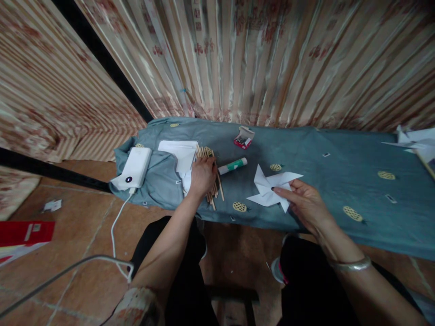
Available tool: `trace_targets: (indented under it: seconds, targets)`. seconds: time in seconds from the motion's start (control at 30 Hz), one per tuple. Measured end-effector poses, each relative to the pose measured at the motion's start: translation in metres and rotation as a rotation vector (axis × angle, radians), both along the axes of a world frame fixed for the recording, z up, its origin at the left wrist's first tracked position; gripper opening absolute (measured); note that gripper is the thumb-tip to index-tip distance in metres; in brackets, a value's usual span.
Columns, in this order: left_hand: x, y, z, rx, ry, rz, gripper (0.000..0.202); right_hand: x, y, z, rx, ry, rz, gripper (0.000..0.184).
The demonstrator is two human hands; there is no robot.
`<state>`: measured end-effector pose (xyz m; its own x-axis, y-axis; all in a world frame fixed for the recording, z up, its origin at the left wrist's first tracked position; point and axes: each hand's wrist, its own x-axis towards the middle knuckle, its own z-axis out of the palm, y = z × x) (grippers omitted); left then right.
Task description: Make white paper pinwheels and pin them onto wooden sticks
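Observation:
My left hand [203,175] lies palm down on a bunch of thin wooden sticks [215,192] on the blue-grey cloth, fingers curled over them. My right hand [304,201] holds a white folded paper pinwheel [268,186] at its centre, thumb and index finger pinching it against the cloth. A glue stick [233,166] with a green band lies between the two hands. Sheets of white paper [180,153] sit just left of the sticks.
A blue-grey cloth [340,167] covers a low bench. A white power bank [134,167] with a cable rests at its left end. A small red open box [244,138] stands at the back. More white paper [413,140] lies far right. Striped curtains hang behind.

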<state>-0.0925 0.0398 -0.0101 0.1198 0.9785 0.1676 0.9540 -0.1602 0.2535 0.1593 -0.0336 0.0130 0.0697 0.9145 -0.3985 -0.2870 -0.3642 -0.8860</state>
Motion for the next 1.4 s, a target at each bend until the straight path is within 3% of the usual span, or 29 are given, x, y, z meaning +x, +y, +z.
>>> trace_targets:
  seconds: [0.23,0.43,0.63,0.8,0.93,1.03,1.2,1.4]
  targets:
    - [0.004,0.013,-0.001,-0.028,-0.020,0.079,0.026,-0.001,-0.002,0.002,0.000,-0.001,0.010,0.037]
    - [0.003,0.019,-0.001,-0.076,-0.184,0.177,0.034,0.000,-0.002,0.004,0.013,-0.026,0.005,0.037]
    - [0.004,0.018,0.002,-0.024,-0.633,0.226,0.031,0.002,-0.005,0.009,0.024,-0.052,0.023,0.035]
    - [0.024,-0.012,0.020,0.004,-1.101,0.138,0.017,0.009,-0.015,0.012,0.053,-0.124,0.075,0.034]
    - [0.044,-0.051,0.039,-0.233,-1.418,-0.012,0.012,0.016,-0.024,0.016,0.026,-0.157,0.071,0.034]
    - [0.054,-0.075,0.041,-0.495,-1.619,-0.034,0.018,0.023,-0.027,0.019,0.016,-0.186,0.050,0.036]
    - [0.066,-0.104,0.020,-0.850,-1.827,0.030,0.038,0.036,-0.033,0.018,0.024,-0.264,0.010,0.036]
    - [0.082,-0.130,-0.010,-1.114,-1.902,0.198,0.047,0.037,-0.046,0.016,0.179,-0.421,0.117,0.030]
